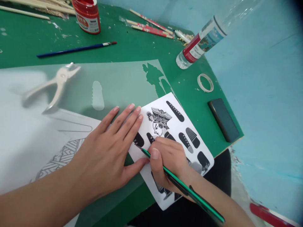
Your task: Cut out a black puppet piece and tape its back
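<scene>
Green tool: right hand | printed sheet: edge under left hand

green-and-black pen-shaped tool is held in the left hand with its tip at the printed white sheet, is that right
Not quite: the head view shows the green-and-black pen-shaped tool in the right hand. The left hand lies spread out beside it. The tip is at the printed white sheet, as you say.
</scene>
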`<state>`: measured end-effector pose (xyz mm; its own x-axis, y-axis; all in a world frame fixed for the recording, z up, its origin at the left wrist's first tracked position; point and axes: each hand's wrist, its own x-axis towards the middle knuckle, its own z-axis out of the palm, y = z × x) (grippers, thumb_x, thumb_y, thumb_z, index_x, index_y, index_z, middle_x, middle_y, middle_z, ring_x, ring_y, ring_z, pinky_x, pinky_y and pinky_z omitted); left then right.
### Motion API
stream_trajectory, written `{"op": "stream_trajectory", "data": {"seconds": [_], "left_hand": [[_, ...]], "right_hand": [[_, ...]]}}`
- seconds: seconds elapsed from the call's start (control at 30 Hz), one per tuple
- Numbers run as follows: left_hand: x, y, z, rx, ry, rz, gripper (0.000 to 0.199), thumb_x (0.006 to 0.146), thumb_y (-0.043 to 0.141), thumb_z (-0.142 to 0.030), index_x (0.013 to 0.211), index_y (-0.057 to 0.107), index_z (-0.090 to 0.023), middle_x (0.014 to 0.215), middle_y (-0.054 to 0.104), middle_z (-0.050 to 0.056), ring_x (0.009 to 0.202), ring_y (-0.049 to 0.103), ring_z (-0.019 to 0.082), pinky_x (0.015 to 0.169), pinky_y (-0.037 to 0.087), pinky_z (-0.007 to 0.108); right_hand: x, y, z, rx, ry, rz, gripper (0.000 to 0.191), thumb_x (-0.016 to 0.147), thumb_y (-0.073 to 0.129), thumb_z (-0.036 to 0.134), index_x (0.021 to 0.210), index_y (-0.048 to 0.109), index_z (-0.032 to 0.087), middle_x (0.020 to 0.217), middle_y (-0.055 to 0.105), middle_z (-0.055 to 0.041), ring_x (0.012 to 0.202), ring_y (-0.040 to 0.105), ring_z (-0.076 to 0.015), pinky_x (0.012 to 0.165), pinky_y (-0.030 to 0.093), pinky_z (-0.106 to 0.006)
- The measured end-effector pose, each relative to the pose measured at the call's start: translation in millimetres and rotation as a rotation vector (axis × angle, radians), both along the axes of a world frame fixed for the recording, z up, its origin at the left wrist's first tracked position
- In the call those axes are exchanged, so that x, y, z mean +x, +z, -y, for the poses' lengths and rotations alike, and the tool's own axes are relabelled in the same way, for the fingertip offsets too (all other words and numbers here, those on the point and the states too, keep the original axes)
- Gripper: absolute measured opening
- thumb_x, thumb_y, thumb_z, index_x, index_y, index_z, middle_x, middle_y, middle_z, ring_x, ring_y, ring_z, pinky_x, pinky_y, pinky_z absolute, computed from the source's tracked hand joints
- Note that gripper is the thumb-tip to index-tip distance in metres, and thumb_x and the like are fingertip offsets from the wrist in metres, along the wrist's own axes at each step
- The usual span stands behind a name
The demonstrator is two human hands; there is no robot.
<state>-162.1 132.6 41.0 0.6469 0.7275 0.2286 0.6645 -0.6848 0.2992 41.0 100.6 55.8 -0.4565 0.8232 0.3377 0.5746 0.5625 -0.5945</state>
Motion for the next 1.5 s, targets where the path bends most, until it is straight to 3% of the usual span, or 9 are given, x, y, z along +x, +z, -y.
{"op": "stream_trajectory", "data": {"seconds": [1.5], "left_hand": [[1.2, 0.5, 0.8, 0.004, 0.011, -0.014, 0.085, 0.104, 0.033, -0.065, 0.161, 0.036, -0.003, 0.171, 0.028, 0.015, 0.162, 0.026, 0.030, 0.134, 0.020, 0.052]], "right_hand": [[-2.2, 1.1, -0.9, 0.067, 0.018, 0.075, 0.031, 0.104, 0.039, 0.006, 0.078, 0.044, 0.022, 0.065, 0.048, 0.0008, 0.061, 0.039, -0.0156, 0.059, 0.035, -0.033]]}}
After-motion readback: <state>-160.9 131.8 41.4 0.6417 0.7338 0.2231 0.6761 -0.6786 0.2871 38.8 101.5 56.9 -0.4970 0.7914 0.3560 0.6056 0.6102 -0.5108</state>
